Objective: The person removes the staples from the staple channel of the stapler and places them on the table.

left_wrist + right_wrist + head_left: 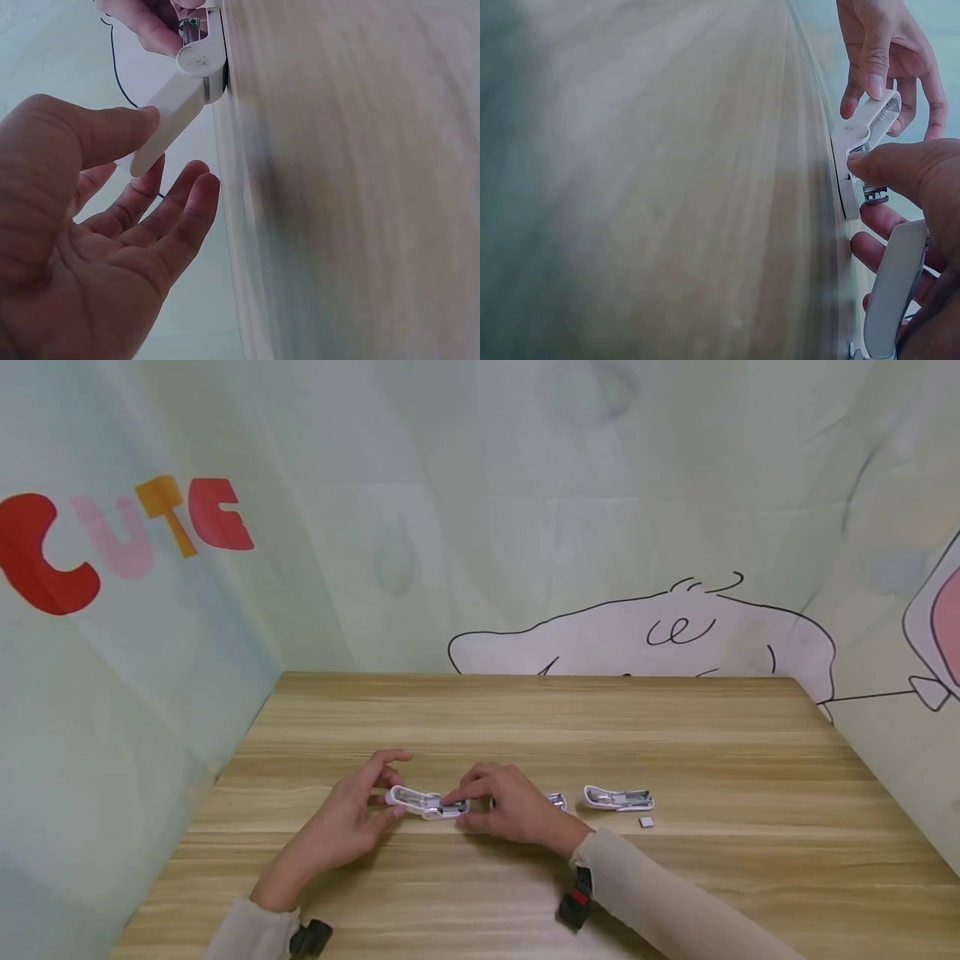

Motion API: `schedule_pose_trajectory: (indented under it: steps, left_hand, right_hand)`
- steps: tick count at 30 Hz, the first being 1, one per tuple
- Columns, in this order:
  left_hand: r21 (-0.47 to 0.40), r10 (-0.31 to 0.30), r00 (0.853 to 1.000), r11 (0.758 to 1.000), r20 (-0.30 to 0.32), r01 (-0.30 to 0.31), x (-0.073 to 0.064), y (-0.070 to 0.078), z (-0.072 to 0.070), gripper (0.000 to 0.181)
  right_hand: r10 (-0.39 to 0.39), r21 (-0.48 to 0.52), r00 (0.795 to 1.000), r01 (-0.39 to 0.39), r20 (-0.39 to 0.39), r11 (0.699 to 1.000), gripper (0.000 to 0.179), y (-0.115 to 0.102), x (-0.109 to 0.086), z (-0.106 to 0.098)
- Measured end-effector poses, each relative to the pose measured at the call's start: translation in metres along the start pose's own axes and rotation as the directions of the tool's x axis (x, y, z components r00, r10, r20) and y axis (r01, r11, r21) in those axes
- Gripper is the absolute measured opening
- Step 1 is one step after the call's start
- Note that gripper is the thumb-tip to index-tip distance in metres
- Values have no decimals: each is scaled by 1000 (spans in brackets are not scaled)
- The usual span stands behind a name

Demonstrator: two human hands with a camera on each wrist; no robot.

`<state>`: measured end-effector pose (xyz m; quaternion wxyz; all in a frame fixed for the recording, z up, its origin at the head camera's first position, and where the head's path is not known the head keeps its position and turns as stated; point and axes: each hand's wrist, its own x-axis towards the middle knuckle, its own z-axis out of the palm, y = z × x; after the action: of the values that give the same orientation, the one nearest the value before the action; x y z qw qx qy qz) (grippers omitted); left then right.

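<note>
A white stapler (427, 803), hinged wide apart with its metal inside showing, lies on the wooden table. My left hand (352, 814) pinches its left arm between thumb and fingers; the left wrist view shows the thumb (120, 135) on the white arm. At the other end, my right hand (513, 806) holds the part with the metal rail, its thumb (892, 165) against the side in the right wrist view. A second white stapler (557, 801) is mostly hidden behind the right hand. In the right wrist view that stapler (896, 292) sits close under the palm.
Farther right on the table (525, 718) lies a third white stapler (618, 798), its metal parts facing up. Just in front of it is a small pale block (647, 822). Printed cloth walls (525, 527) stand behind the table and at both sides.
</note>
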<state>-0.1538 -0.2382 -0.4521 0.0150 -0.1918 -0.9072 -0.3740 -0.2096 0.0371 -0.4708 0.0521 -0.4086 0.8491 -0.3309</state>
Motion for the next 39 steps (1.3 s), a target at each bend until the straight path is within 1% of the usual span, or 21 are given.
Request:
schedule_pose_trajectory:
  steps: [7, 13, 18, 23, 27, 30, 35, 39]
  left_hand:
    - [-3, 3, 1000, 1000, -1, -3, 0, 0, 0, 68]
    - [1, 5, 1000, 1000, 0, -5, -1, -1, 1, 67]
    - [7, 6, 1000, 1000, -17, -5, -2, -2, 0, 68]
    - [-2, 20, 1000, 1000, -16, -20, -3, -2, 0, 67]
    - [-8, 27, 999, 1000, -16, -27, -3, -3, 0, 66]
    - [-7, 31, 999, 999, -15, -31, -2, -3, 0, 67]
    - [-12, 27, 1000, 1000, -13, -27, -1, -2, 0, 67]
    - [-13, 25, 1000, 1000, -14, -25, 0, -1, 1, 67]
  right_hand:
    - [5, 25, 1000, -5, 1, 1000, 34, -2, 0, -1]
    - [-7, -22, 999, 8, 37, 1000, 39, -4, 1, 0]
    - [-8, -37, 999, 9, 50, 999, 35, -4, 1, -2]
    - [-16, -34, 998, 18, 57, 999, 34, -4, 1, -3]
    - [-31, -64, 997, 35, 68, 997, 35, -2, 2, -2]
    - [-20, -82, 997, 26, 71, 996, 34, -3, 3, -3]
    - [4, -70, 998, 0, 64, 998, 30, -5, 4, -5]
    - [-9, -59, 999, 12, 42, 998, 27, -5, 5, -6]
